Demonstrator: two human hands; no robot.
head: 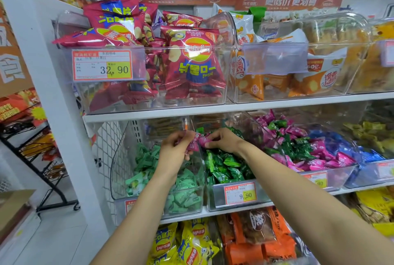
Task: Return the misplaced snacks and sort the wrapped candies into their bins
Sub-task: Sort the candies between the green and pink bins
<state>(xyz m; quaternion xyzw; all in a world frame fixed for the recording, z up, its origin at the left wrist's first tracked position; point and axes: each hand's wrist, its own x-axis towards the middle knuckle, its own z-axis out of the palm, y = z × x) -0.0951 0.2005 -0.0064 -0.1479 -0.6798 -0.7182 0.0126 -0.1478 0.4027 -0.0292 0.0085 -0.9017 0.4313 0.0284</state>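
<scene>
Since a white shelving unit (pixel 191 113) fills the frame, findings start there. On the upper tier are red crisp packets (pixel 191 66) at upper left and orange-and-white packets (pixel 315 81) at upper right, all in clear bins.

The middle tier, read left to right, holds a pale-green candy bin (pixel 185 207), a dark-green candy bin (pixel 215 196) and a pink candy bin (pixel 341 175). That last bin also holds stray dark-green pieces.

Both forearms rise from the bottom edge to the centre of the frame. The left hand (pixel 175 148) has its fingers curled round a small bunch of pink wrapped candies (pixel 195 144). The right hand (pixel 222 140) pinches the neighbouring pink piece at its fingertips. The hands nearly meet above the divider between the two green bins.

Assessment: the candies are held clear of any bin and appear to be misplaced stock. Their bin lies right of centre, past the dark-green bin. The right hand is the nearer, so the carry falls to that side. The long axis of the wrappers cannot be made out.
</scene>
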